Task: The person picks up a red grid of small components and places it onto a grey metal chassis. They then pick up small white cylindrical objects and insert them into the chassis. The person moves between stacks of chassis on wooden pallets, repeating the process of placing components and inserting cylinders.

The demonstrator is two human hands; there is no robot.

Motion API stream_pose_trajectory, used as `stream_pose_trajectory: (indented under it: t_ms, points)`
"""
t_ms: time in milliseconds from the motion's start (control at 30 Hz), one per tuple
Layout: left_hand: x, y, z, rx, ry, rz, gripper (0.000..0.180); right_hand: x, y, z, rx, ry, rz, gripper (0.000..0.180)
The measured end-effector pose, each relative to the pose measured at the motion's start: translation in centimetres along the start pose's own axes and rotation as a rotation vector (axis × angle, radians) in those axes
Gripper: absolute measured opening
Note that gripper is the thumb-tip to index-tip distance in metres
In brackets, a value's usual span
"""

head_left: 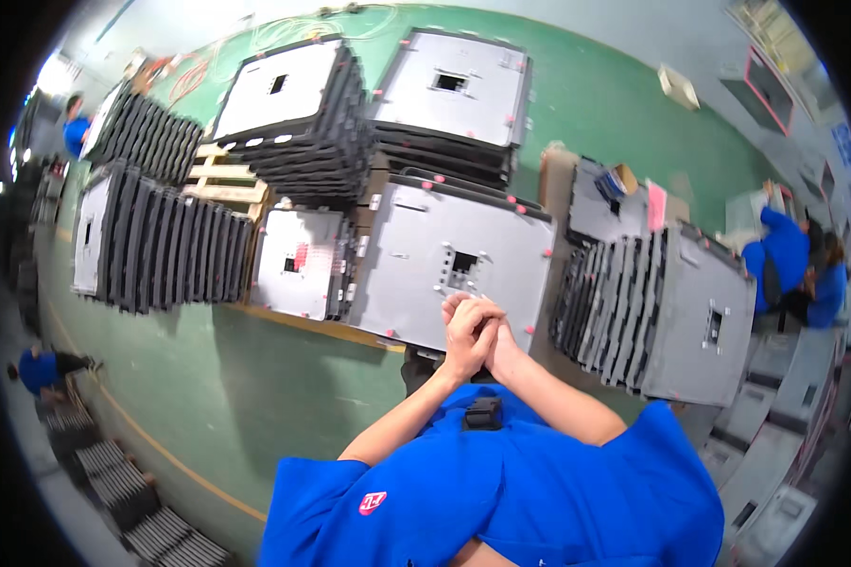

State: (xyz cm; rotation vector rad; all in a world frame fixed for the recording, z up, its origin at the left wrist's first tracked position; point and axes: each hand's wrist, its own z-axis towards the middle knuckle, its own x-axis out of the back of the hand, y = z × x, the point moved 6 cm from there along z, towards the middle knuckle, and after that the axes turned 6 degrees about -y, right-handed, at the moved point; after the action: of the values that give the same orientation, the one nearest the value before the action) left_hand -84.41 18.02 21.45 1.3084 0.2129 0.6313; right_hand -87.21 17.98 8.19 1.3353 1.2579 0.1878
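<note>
Both my hands meet over the near edge of a large grey panel (397, 246) with a square opening near its middle and pink plugs along its rim. My left hand (467, 331) lies uppermost, its fingers curled over and pressed against the other hand. Partly covered, my right hand (503, 348) is closed beside and beneath it. Whatever is between the palms, if anything, is hidden. Small metal posts (461, 274) stand around the panel's opening, just beyond my fingers.
Stacks of similar panels surround the work spot: a leaning row (700, 321) at right, another row (161, 241) at left, and piles (449, 85) behind. A tape roll (618, 181) rests on a panel at back right. Coworkers in blue (783, 250) are at far right.
</note>
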Motion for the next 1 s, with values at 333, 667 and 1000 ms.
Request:
stream_pose_trajectory:
  t_ms: [333, 667, 1000]
  points:
    - [-8.6, 1.0, 2.8, 0.072, -0.151, 0.207, 0.024, -10.6, -10.1, -0.1, 0.102, 0.449, -1.193, 0.018]
    - [-6.8, -8.3, -4.4, 0.532, -0.243, 0.429, 0.02, -16.3, -17.1, 3.0, 0.192, 0.523, -1.139, 0.025]
    - [-2.0, -13.4, -13.2, 0.873, -0.059, 0.484, 0.021, -24.3, -27.6, 10.7, 0.681, 0.408, -1.037, 0.01]
